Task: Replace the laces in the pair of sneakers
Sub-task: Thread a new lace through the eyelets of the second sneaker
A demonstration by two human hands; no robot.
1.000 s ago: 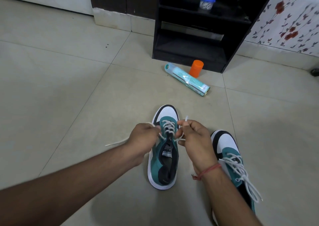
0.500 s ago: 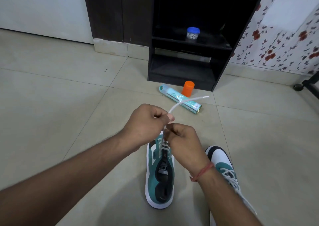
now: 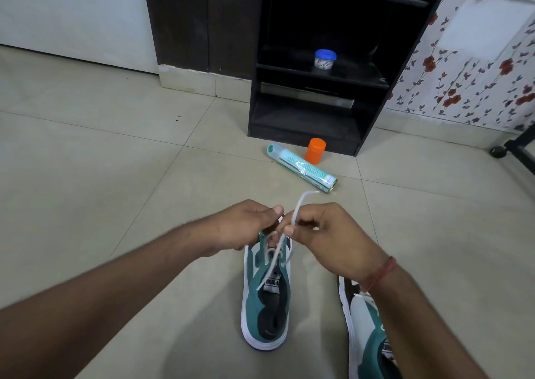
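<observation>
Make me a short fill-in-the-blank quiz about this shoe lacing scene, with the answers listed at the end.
1. The right hand pinches a white ____ above the teal sneaker.
2. The cap of the jar on the black shelf is ____.
3. The orange container stands on the ____ beside the lying tube.
4. The band on the right wrist is ____.

Answers: lace; blue; floor; red

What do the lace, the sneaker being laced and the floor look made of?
Lace: white woven fabric, flat and limp. Sneaker: matte teal upper, suede or synthetic, cannot tell; smooth white sole rim, probably rubber. Floor: glossy beige tiles, likely ceramic, with visible grout lines.
</observation>
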